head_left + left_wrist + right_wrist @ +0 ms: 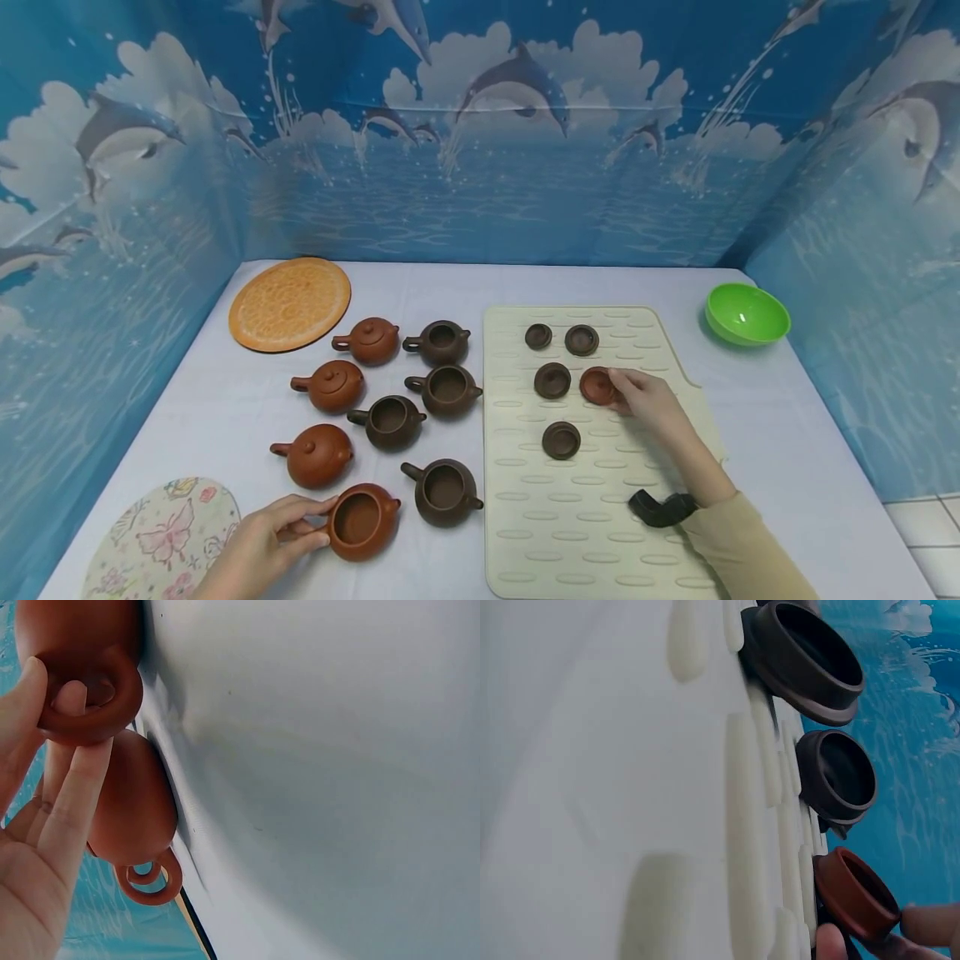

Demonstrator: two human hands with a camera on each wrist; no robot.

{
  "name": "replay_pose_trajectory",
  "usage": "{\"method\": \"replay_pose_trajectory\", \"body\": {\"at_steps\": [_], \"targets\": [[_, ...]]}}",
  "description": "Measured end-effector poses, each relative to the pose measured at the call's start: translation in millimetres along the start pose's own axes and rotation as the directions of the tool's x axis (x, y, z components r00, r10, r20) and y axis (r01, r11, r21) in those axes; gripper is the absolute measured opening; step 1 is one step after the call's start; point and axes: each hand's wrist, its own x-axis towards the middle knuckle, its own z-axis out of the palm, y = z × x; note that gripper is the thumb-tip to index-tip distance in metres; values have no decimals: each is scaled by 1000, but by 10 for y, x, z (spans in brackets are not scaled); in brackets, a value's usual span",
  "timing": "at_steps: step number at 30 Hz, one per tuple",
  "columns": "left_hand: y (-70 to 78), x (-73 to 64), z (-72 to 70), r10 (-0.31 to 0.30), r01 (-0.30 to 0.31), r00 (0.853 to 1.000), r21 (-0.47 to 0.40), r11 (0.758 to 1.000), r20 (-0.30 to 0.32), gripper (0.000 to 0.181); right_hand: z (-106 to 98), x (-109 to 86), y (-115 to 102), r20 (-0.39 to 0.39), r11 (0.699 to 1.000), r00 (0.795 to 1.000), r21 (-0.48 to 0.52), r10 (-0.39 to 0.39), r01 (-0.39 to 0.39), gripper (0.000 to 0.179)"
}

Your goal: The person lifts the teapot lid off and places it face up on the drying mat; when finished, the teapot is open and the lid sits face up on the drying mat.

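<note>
Nearest the camera, at about seven o'clock in the head view, the left hand (262,540) grips, thumb and fingers closed, the looped handle (132,691) of a lidless, round, red-brown clay teapot (365,543), a squat dark-brown clay teapot (445,493) lying at its two o'clock. Toward four o'clock, the right hand (651,402) pinches a small, round, red-brown clay lid (597,386) by its edge above the ridged ivory mat (630,537).

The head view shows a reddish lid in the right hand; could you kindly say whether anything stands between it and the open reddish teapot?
Yes, in the head view: the front dark teapot stands on the straight line between the reddish lid and the open reddish teapot, so lifting over it seems sensible.
</note>
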Motion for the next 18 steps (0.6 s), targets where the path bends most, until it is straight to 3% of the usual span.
{"method": "replay_pose_trajectory", "body": {"at_steps": [12,15,18], "targets": [[2,-23,16,-3,4,1000,29,1000,-23,41,-11,-17,-28,-20,999,999,20,42,-42,58],[23,-34,1,-3,4,1000,49,999,-16,42,-11,-42,-15,-38,1000,999,-7,23,-23,56],[76,-41,-47,17,-14,999,60,998,-48,41,-24,-74,-10,-91,998,995,-38,-45,41,51]]}}
